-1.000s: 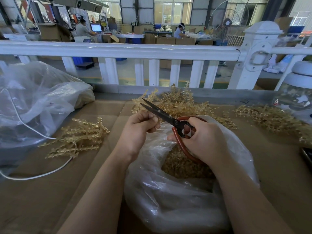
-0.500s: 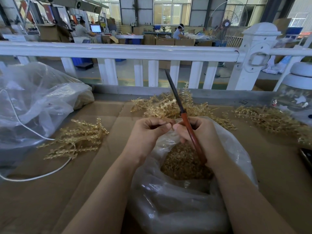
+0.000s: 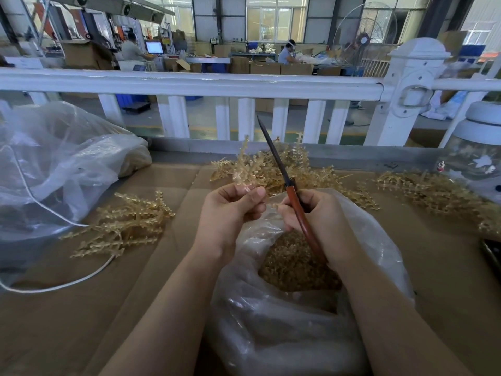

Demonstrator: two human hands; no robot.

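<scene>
Bright, even daylight fills a factory hall, coming from tall windows (image 3: 276, 23) on the far wall — their panes are washed out almost to white. Shadows on the brown table (image 3: 81, 308) are soft and faint, deepest under the forearms and beside the clear plastic bag (image 3: 284, 335). That bag and a second bag (image 3: 54, 164) at the left carry pale streaks of glare. The wide-angle lens bows the white railing (image 3: 189, 84) into a curve and stretches things near the edges. The left hand (image 3: 230, 210) and right hand (image 3: 320, 215) look sharp — the distant workstations are softer.
</scene>
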